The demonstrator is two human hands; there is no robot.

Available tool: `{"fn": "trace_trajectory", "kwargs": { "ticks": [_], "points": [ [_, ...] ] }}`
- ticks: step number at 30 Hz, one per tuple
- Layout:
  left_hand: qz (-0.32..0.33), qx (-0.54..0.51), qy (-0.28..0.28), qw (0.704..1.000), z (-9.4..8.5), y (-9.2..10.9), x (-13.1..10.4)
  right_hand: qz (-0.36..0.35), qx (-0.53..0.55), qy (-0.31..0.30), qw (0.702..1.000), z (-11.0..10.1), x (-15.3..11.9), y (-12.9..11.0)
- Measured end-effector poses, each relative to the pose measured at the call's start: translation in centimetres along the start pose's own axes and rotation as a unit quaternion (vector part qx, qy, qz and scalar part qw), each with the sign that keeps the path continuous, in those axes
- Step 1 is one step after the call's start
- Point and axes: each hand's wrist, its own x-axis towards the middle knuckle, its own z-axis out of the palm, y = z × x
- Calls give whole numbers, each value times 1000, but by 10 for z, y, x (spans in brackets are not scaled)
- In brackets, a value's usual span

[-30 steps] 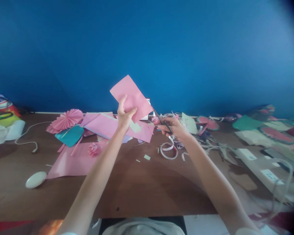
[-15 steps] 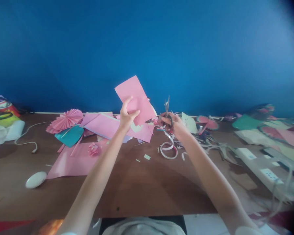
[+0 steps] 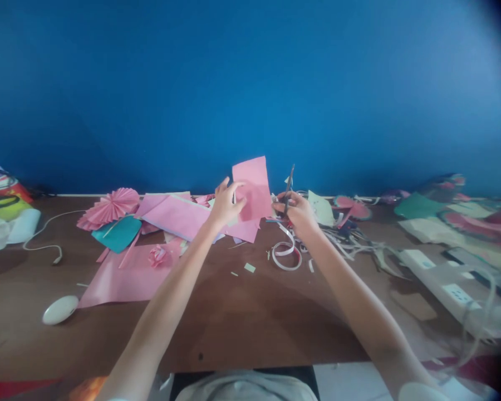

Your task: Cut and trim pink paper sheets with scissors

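Observation:
A pink sheet of paper is pinched at its left side by my left hand, the thumb and a finger on it. The sheet stands nearly upright above the table, its right lower edge close to my right hand. That hand grips a pair of scissors by the handles, the blades pointing up and beside the paper. Whether the right fingers also touch the paper, I cannot tell. Behind and below my left hand lie pink paper sheets.
A pink paper fan and teal paper lie left, near a paper flower and a white mouse. Coiled white strip and paper scraps lie centrally. A power strip with cables sits right.
The pink sheet has moved right and down toward my right hand and has turned more upright. My left hand has shifted right with it. The scissors remain in my right hand.

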Motion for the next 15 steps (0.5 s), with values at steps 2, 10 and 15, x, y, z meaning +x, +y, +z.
{"fn": "trace_trajectory", "kwargs": {
  "ticks": [2,10,15],
  "points": [
    [79,19,-71,994,-5,12,-3,22,37,12,999,-1,3,3],
    [114,-17,-160,980,14,47,-17,52,112,36,992,2,0,-3],
    [92,-36,-94,991,14,40,-14,58,102,-58,991,4,-6,-12]
  ]
}}
